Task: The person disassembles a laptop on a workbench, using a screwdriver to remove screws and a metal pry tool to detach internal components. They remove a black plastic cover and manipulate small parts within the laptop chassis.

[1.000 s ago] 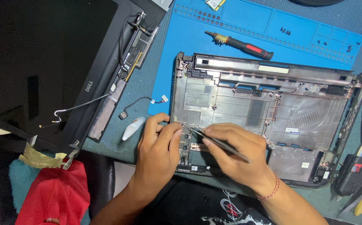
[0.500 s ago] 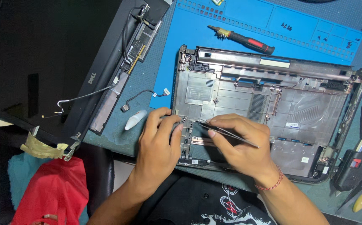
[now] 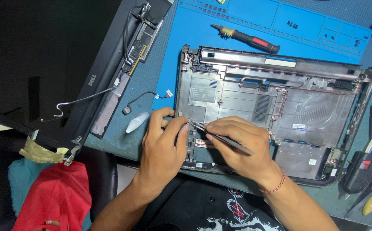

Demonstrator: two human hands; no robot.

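An emptied grey laptop base shell (image 3: 280, 102) lies on a blue work mat (image 3: 237, 25). My right hand (image 3: 237, 147) grips metal tweezers (image 3: 222, 137), their tips at the shell's near left corner. My left hand (image 3: 164, 147) rests on that corner, with thumb and fingers pressing at the shell's left edge right beside the tweezer tips. What the tips touch is hidden by my fingers.
A detached black laptop screen (image 3: 44, 60) with hinge and loose cables lies at the left. A red-and-black screwdriver (image 3: 248, 39) and small screws (image 3: 292, 25) sit on the mat. A small white tube (image 3: 136, 122), a glue gun (image 3: 366, 164) and a red cloth (image 3: 53, 194) are nearby.
The view has shifted slightly. Both hands stay at the shell's near left corner, with the tweezers angled a little differently.
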